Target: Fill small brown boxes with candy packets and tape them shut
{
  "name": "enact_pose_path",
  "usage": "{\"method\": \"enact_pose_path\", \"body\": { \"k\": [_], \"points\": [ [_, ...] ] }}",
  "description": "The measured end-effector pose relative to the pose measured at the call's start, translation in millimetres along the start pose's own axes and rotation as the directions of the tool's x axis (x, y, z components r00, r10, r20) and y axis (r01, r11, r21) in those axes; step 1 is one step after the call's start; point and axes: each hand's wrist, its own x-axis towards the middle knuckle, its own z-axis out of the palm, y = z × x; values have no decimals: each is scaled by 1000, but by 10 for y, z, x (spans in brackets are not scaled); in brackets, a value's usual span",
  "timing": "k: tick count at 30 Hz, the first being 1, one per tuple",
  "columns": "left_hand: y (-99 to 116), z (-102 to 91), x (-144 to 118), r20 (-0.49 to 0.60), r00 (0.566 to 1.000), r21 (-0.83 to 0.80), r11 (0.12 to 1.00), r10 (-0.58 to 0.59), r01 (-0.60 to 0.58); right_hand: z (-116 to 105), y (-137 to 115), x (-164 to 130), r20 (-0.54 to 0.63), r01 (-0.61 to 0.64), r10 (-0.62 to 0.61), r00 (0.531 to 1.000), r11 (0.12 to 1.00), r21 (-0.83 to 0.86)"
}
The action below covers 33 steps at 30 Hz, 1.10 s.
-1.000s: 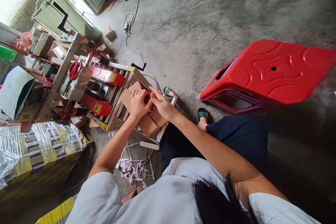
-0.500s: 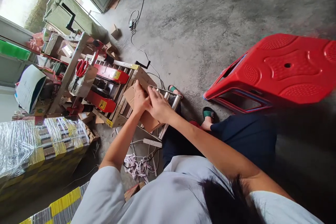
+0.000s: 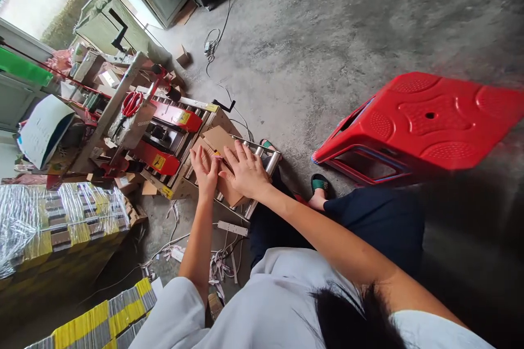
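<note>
In the middle left of the frame, our left hand (image 3: pixel 204 166) and right hand (image 3: pixel 244 170) lie flat and open on the brown box (image 3: pixel 219 142) on the rollers (image 3: pixel 266 159), gripping nothing, so we should press its flaps down evenly.

One cardboard box (image 3: pixel 219 144), two hands on it, one red stool (image 3: pixel 426 122), one pair red scissors (image 3: pixel 131 103).

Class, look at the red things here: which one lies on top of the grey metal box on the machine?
The red-handled scissors. The red stool stands on the floor, and the red guards are machine parts.
</note>
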Motion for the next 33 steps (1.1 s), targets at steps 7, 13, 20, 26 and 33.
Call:
{"method": "enact_pose_path", "body": {
  "k": [7,13,20,26,33],
  "points": [
    [191,-168,96,205,907,-6,927,367,-374,-145,130,70,-1,-47,48,999,971,234],
    [308,-175,51,545,783,208,857,300,-472,-159,89,89,62,-83,67,996,948,306],
    [320,-10,-22,368,901,214,922,230,-323,-13,-54,-27,55,-18,14,998,996,89],
    [47,89,-165,-108,968,-125,969,-227,214,-1,-54,-10,99,6,-6,995,1000,4],
    [-122,246,-125,42,972,-128,964,-230,234,-39,-6,115,133,79,-76,988,997,-15]
  ]
}}
